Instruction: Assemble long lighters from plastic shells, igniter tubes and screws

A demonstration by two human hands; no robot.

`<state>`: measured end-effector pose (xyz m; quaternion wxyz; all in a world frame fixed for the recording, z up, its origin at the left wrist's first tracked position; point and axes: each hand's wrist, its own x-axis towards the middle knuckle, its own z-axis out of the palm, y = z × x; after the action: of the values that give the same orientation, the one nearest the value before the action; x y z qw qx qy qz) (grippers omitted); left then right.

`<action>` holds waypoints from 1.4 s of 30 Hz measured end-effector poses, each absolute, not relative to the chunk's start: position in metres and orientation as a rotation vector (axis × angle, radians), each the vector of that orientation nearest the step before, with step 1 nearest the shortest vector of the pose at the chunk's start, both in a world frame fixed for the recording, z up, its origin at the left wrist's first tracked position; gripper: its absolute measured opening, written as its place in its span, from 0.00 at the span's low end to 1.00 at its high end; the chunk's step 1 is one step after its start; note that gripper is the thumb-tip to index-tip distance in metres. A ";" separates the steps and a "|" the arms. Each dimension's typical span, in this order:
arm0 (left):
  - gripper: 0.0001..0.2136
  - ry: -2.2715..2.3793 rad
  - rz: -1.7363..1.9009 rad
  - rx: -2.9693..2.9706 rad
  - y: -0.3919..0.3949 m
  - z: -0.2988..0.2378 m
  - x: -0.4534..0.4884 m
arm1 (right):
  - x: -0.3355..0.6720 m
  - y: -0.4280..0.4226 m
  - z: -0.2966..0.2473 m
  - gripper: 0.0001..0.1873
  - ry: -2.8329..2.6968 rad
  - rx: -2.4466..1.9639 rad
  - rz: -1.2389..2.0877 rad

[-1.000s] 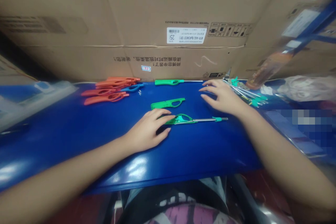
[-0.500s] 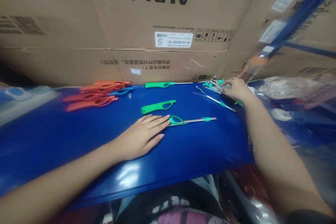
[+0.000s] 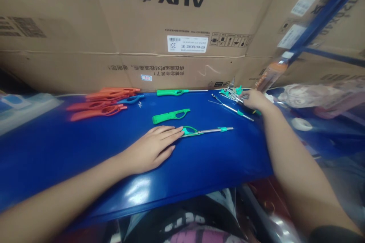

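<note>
My left hand (image 3: 152,148) lies palm down with fingers stretched out over the handle end of an open green lighter (image 3: 189,131). The lighter's metal tube (image 3: 212,130) points right and carries a small green piece. Behind it lies a separate green handle shell (image 3: 171,115). At the right, my right hand (image 3: 255,100) reaches down with bent fingers at a pile of small green and metal parts (image 3: 232,93). Something dark with a yellow-green end shows under that hand; what the fingertips grip is hidden. Just left of it rests a loose metal tube with wire (image 3: 232,110).
Red lighters (image 3: 99,108) and a blue one (image 3: 129,99) lie at the left. One green long-tube lighter (image 3: 171,92) rests along the large cardboard box (image 3: 128,38). A bottle (image 3: 270,76), white bag (image 3: 299,95) and tape roll (image 3: 301,124) stand or lie at right.
My right hand has shifted slightly at the parts pile. My left hand stays flat on the lighter. The whole view has moved a little.
</note>
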<state>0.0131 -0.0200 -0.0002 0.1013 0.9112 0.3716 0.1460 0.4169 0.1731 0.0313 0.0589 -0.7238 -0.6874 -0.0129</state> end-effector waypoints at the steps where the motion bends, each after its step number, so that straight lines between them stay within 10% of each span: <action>1: 0.24 1.098 0.428 2.693 -0.020 0.000 0.013 | 0.417 0.172 0.032 0.21 -2.090 -2.187 -0.024; 42: 0.24 1.132 0.358 2.701 -0.020 0.000 0.012 | 0.417 0.175 0.022 0.12 -1.908 -2.338 -0.168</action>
<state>0.0125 -0.0199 -0.0003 0.0953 0.9113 0.3820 0.1206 0.4172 0.1753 0.0218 0.0595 -0.7722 -0.6302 -0.0555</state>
